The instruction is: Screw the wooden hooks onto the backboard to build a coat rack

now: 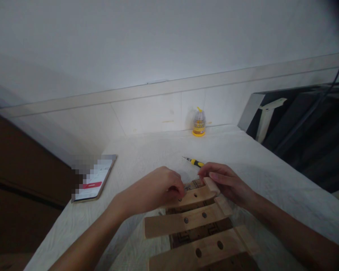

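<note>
Several pale wooden slats lie crosswise over a brown, dark-patterned board. Each slat has round holes and a raised block at its right end. Over the far slat, my left hand has its fingers curled down close to a hole; whatever is between them is hidden. My right hand closes around the raised right end of that same slat. Nearer to me are the middle slat and the near slat. A yellow-and-black screwdriver lies just beyond my right fingers, its tip pointing left.
A clear, yellow-based container stands against the wall. At the left table edge lies a phone with a lit screen. White cloth covers the table. Right of it is a dark object with a pale bracket and a cable.
</note>
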The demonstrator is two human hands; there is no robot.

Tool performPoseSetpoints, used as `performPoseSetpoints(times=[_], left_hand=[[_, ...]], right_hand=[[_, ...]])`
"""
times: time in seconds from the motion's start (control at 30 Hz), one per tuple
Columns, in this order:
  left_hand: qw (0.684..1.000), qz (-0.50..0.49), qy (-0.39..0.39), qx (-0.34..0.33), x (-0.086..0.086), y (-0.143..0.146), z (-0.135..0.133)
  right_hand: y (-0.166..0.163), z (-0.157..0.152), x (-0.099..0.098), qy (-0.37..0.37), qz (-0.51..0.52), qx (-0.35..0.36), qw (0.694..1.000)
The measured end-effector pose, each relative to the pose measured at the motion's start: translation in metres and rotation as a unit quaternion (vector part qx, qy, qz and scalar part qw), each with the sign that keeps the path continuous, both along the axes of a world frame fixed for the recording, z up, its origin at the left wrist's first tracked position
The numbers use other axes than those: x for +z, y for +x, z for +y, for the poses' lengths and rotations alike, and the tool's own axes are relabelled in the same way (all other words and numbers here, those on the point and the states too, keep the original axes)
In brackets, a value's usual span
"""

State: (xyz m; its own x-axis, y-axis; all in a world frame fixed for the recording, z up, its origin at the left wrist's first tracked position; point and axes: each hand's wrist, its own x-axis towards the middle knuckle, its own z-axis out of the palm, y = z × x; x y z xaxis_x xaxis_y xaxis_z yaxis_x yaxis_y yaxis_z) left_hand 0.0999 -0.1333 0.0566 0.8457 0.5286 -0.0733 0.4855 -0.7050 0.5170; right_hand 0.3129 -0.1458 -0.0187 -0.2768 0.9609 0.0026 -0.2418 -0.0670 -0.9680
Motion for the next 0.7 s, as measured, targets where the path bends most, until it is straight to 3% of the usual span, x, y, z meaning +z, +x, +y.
performPoseSetpoints(times=[0.17, 0.43, 0.7], left_hand=[[0.999, -0.011, -0.03, -0.015, -0.0026, 0.0043, -0.0018], [0.997, 0.0, -0.064, 0.038, -0.0066, 0.0058, 0.001], [0.999, 0.004, -0.019, 0.029, -0.0095, 0.0056, -0.0007]], right_hand=[[-0.0006, -0.0009, 0.0009, -0.006, 0.0, 0.003, 1.0], [-0.0001, -0.002, 0.0002, -0.01, -0.011, 0.007, 1.0], [0.0001, -0.0019, 0.0009, -0.005, -0.015, 0.002, 1.0]])
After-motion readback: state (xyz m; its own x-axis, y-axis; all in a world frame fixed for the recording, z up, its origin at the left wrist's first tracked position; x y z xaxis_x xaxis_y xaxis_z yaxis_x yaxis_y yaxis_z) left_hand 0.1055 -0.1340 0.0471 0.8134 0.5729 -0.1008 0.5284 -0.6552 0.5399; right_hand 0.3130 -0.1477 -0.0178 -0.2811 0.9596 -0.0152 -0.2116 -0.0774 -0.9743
